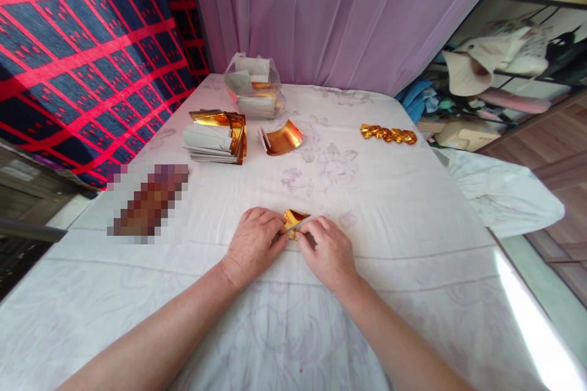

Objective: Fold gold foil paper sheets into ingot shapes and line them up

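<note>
Between my two hands, low over the cloth-covered table, is a sheet of gold foil paper with a grey-white back, partly folded. My left hand pinches its left side with thumb and fingers. On the other side, my right hand grips the right edge with fingertips and thumb. The fingers cover much of the sheet. Beyond them lie a few curved loose gold sheets. A thick stack of gold foil paper, pale backs showing, sits to the left. At the right rests a row of folded gold pieces.
A clear plastic bag of more sheets stands at the table's far end. A pixelated reddish-brown item lies at the left edge. The floral tablecloth covers the table. Shelves with hats and cloths stand at right, a purple curtain behind.
</note>
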Tool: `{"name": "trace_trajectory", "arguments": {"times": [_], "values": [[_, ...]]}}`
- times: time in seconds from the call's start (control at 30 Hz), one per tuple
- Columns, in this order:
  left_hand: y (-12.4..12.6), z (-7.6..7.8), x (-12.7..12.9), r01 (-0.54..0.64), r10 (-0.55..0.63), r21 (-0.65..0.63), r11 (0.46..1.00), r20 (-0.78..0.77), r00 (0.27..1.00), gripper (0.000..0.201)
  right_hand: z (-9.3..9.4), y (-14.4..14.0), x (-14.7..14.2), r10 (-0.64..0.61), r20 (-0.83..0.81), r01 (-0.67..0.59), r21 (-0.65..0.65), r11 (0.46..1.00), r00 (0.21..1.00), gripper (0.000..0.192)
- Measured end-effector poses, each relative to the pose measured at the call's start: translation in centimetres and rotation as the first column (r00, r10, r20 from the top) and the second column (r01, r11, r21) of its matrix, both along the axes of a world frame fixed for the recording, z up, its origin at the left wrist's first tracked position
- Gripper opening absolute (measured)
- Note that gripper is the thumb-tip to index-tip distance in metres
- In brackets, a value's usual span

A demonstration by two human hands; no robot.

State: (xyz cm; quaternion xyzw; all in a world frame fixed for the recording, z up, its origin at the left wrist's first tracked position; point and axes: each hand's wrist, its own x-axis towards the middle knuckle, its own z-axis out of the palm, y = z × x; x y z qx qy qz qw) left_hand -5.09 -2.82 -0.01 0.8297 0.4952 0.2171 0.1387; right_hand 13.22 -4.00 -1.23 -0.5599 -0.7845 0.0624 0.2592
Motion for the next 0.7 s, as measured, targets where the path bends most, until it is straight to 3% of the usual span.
{"name": "trace_trajectory", "arguments": {"times": [0.7], "values": [[-0.04,-0.06,0.26,-0.04,0.04,-0.003,0.999,-0.043,0.998,0.012,-0.29,0.06,-0.24,-0.04,0.026,0.04,0.015,0.999,0.999,0.008]]}}
